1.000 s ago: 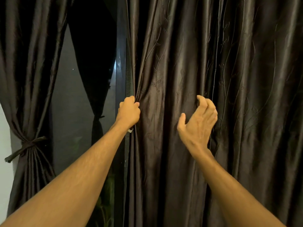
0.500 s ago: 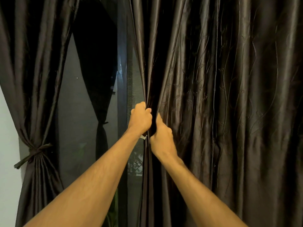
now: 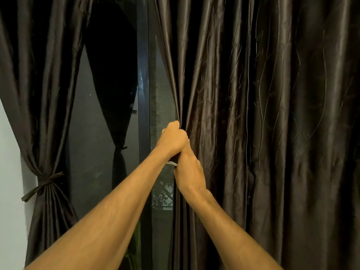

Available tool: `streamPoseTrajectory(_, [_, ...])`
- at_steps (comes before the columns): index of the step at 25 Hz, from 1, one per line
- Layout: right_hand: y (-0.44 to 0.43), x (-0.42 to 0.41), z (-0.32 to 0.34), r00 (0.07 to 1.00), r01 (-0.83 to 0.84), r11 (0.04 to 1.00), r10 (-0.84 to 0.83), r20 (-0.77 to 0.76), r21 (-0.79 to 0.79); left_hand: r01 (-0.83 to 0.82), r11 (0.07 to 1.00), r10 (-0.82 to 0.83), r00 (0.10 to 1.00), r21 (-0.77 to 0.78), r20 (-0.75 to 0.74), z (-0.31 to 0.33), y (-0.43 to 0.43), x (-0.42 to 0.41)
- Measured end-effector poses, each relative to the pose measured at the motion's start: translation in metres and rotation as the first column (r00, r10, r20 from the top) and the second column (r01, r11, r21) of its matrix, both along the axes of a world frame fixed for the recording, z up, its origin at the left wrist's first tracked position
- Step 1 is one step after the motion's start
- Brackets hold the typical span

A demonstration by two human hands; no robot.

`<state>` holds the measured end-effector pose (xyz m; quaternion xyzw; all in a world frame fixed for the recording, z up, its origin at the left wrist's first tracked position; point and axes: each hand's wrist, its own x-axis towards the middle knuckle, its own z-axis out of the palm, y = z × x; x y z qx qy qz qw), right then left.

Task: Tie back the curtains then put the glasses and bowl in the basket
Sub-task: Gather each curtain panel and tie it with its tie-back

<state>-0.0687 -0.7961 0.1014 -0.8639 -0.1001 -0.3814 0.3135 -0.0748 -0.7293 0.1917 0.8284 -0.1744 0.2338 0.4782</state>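
Note:
A dark brown satin curtain (image 3: 263, 123) hangs loose over the right half of the window. My left hand (image 3: 172, 140) grips its left edge at mid-height. Just below, my right hand (image 3: 188, 172) grips the same gathered edge, and the two hands touch. A small white tag (image 3: 172, 163) shows between them. The left curtain (image 3: 39, 94) is gathered and bound with a dark tie (image 3: 43, 185) low down. No glasses, bowl or basket appear in this view.
A dark window frame post (image 3: 143, 94) stands just left of my hands. The glass (image 3: 91, 152) reflects the tied curtain. A pale wall (image 3: 11, 172) runs along the far left. Foliage and a lattice (image 3: 163, 195) show outside, low in the gap.
My right hand came in from the open curtain face to grip the edge under my left hand. The edge has been pulled right, widening the gap at the window post.

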Motion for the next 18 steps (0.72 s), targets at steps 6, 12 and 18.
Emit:
streamPoseTrajectory(6, [-0.003, 0.007, -0.005, 0.998, 0.045, 0.994, -0.041, -0.041, 0.101, -0.145, 0.984, 0.136, 0.986, 0.105, 0.092, -0.008, -0.015, -0.005])
streamPoseTrajectory(12, [-0.020, -0.005, -0.002, 1.000, 0.009, 0.995, -0.010, -0.002, -0.101, -0.194, 0.979, 0.180, 0.966, 0.061, 0.188, -0.011, -0.015, 0.000])
streamPoseTrajectory(18, [-0.073, -0.021, -0.010, 0.946, 0.170, 0.985, -0.165, 0.279, 0.006, -0.140, 0.989, 0.128, 0.977, 0.054, 0.171, -0.010, -0.015, 0.004])
